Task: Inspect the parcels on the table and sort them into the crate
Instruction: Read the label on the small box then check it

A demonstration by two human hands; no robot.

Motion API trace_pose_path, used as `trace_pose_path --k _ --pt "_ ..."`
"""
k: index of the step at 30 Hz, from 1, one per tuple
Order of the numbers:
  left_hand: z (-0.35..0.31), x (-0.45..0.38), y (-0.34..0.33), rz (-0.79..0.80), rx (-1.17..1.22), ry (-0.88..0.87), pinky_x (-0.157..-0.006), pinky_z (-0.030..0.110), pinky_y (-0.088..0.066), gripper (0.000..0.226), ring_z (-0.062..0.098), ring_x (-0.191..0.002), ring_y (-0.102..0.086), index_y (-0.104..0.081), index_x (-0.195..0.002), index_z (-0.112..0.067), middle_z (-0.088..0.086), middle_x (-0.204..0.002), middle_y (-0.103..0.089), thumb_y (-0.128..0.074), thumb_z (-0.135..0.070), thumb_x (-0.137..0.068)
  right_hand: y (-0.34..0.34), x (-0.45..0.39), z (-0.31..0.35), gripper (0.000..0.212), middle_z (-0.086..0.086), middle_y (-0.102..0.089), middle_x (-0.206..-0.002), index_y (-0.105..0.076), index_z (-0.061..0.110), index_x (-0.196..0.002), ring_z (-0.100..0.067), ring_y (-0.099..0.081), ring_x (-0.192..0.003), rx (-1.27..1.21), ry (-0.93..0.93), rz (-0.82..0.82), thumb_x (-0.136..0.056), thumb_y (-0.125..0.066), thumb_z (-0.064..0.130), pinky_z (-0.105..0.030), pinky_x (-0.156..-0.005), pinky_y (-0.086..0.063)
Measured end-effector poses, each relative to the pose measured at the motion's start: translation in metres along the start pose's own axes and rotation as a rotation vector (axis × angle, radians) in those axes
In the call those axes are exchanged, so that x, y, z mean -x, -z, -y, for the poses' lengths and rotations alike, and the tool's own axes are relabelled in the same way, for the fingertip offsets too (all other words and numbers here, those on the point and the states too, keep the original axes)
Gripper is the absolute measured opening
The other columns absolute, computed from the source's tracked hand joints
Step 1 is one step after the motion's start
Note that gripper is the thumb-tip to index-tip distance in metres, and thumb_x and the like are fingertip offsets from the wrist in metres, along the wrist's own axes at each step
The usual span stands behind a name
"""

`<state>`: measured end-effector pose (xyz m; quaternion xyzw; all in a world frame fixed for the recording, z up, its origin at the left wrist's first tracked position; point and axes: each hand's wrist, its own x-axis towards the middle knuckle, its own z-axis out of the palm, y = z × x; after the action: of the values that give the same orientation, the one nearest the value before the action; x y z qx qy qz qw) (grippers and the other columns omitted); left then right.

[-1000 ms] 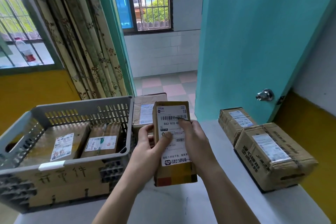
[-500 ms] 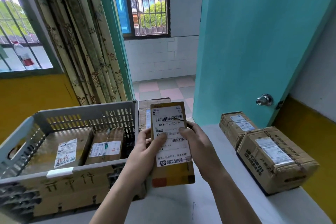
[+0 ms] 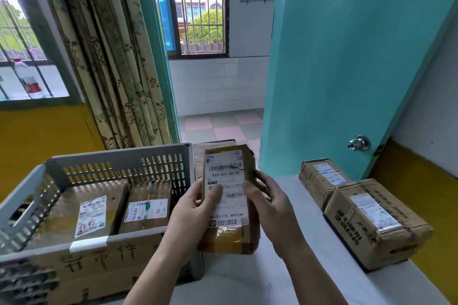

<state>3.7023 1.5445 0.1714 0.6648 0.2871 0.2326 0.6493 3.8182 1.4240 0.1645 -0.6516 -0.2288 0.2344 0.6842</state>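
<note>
The small brown cardboard parcel with a white shipping label [image 3: 226, 199] is held upright above the white surface [image 3: 309, 277], just right of the grey perforated plastic crate [image 3: 116, 166], label face toward the camera. The left hand [image 3: 192, 213] grips the parcel's left edge, thumb pressed on the label and fingers wrapped behind. The right hand [image 3: 269, 203] holds the right edge, thumb on the label and fingers loosely curled along the side. The crate contains two brown labelled parcels [image 3: 121, 208] lying flat. Two larger taped cardboard boxes [image 3: 359, 213] rest at the right of the surface, and another cardboard box [image 3: 198, 161] stands behind the held parcel. The parcel appears light and moderately stiff; its top right corner is dented and the tape is glossy, so slippage is possible. Recommended hold: both long edges, below the dented corner, leaving the barcode uncovered.
</note>
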Motion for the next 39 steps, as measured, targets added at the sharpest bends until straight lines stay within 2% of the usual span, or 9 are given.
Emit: trace_pose_path --k 3,5,9,11,15,20,30,33,39 --pt "-0.002 -0.001 -0.001 -0.111 -0.246 -0.146 -0.064 0.017 -0.058 0.053 0.002 -0.086 -0.072 -0.040 -0.140 -0.046 -0.017 -0.111 -0.064 -0.068 -0.037 -0.096 -0.010 0.001 0.003 0.060 0.029 -0.058 -0.110 -0.044 0.041 -0.130 -0.001 -0.069 -0.087 0.112 0.069 -0.073 -0.079 -0.068 0.061 -0.019 -0.069 -0.060" --pt "-0.002 -0.002 -0.003 -0.112 -0.290 -0.176 -0.085 0.025 -0.059 0.066 0.002 -0.105 -0.067 -0.035 -0.150 -0.043 -0.015 -0.128 -0.058 -0.065 -0.052 -0.092 -0.015 0.000 -0.002 0.074 0.026 -0.057 -0.112 -0.041 0.034 -0.142 0.007 -0.064 -0.088 0.172 0.099 -0.136 -0.078 -0.064 0.063 -0.010 -0.065 -0.055" --pt "-0.005 -0.007 -0.004 -0.064 -0.327 -0.066 -0.108 0.041 -0.050 0.095 0.014 -0.123 -0.056 -0.029 -0.158 -0.038 -0.012 -0.137 -0.048 -0.061 -0.079 -0.078 -0.015 -0.008 -0.011 0.032 0.009 -0.069 -0.111 -0.060 0.030 -0.121 -0.007 -0.069 -0.093 0.226 0.114 -0.247 -0.094 -0.063 0.046 -0.012 -0.065 -0.053" --pt "-0.006 -0.009 -0.004 -0.041 -0.306 -0.023 -0.102 0.041 -0.054 0.082 0.012 -0.109 -0.064 -0.030 -0.155 -0.037 -0.012 -0.125 -0.057 -0.067 -0.063 -0.087 -0.013 -0.013 -0.007 0.013 0.008 -0.071 -0.100 -0.062 0.030 -0.102 -0.013 -0.069 -0.093 0.176 0.072 -0.279 -0.098 -0.060 0.042 -0.020 -0.068 -0.054" --pt "-0.003 -0.010 -0.003 0.045 -0.108 0.002 -0.088 0.042 -0.063 0.060 0.012 -0.091 -0.077 -0.040 -0.146 -0.040 -0.010 -0.104 -0.076 -0.067 -0.051 -0.094 -0.009 -0.024 0.006 0.025 -0.003 -0.075 -0.097 -0.062 0.019 -0.106 -0.017 -0.073 -0.090 -0.048 -0.091 -0.183 -0.098 -0.059 0.043 -0.033 -0.074 -0.057" --pt "0.000 -0.014 -0.001 0.093 -0.018 0.026 -0.092 0.047 -0.061 0.087 0.016 -0.099 -0.077 -0.037 -0.151 -0.043 -0.003 -0.116 -0.076 -0.066 -0.069 -0.074 -0.011 -0.026 0.010 0.033 -0.007 -0.077 -0.096 -0.060 0.015 -0.113 -0.018 -0.076 -0.081 -0.151 -0.170 -0.109 -0.098 -0.057 0.044 -0.030 -0.062 -0.059" --pt "-0.001 -0.027 0.010 0.111 0.085 0.038 -0.092 0.050 -0.061 0.059 0.023 -0.102 -0.077 -0.047 -0.148 -0.037 0.001 -0.113 -0.078 -0.070 -0.045 -0.095 -0.016 -0.029 0.001 0.042 -0.010 -0.076 -0.105 -0.056 0.021 -0.120 -0.028 -0.076 -0.093 -0.157 -0.155 0.037 -0.086 -0.068 0.042 -0.053 -0.083 -0.062" --pt "-0.003 -0.030 0.011 0.129 0.088 0.039 -0.095 0.050 -0.059 0.056 0.022 -0.103 -0.077 -0.045 -0.149 -0.036 0.000 -0.113 -0.079 -0.065 -0.041 -0.097 -0.014 -0.026 -0.001 0.048 -0.010 -0.077 -0.103 -0.057 0.024 -0.119 -0.027 -0.076 -0.090 -0.125 -0.124 0.018 -0.076 -0.069 0.042 -0.049 -0.079 -0.063" --pt "-0.002 -0.024 0.017 0.171 0.098 0.068 -0.094 0.045 -0.061 0.056 0.022 -0.103 -0.077 -0.044 -0.147 -0.040 -0.002 -0.113 -0.078 -0.066 -0.033 -0.097 -0.014 -0.029 0.002 0.027 -0.012 -0.075 -0.105 -0.058 0.022 -0.119 -0.027 -0.076 -0.090 -0.137 -0.121 0.013 -0.095 -0.066 0.031 -0.045 -0.076 -0.063"
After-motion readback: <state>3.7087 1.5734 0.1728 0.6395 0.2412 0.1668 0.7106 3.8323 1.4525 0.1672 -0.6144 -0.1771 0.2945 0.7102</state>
